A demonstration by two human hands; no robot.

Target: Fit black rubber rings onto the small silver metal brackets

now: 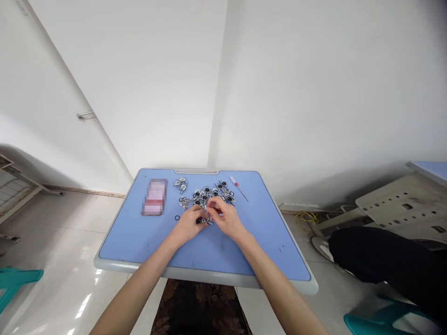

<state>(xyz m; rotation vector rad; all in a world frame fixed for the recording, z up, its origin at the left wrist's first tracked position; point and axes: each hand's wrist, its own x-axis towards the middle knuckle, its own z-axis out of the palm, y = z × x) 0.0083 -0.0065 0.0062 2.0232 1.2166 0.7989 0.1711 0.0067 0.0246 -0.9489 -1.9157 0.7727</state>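
Note:
My left hand [189, 224] is closed around a small metal part with a black piece [202, 220], low over the front of the pile. Close beside it, my right hand [225, 217] has its thumb and fingers pinched together. Whatever lies between those fingertips is too small to make out. Just beyond both hands spreads a pile of small metal fittings [216, 191] with black round pieces and threaded shanks. A single black ring [177, 217] lies flat to the left of my left hand.
The blue desk [129, 237] stands against a white wall. On it are a phone [154, 197] at left, a small group of metal parts [181, 184] at the back and a screwdriver [239, 188] at right. Teal stools [17, 279] and a dark-clothed leg [370, 253] flank it.

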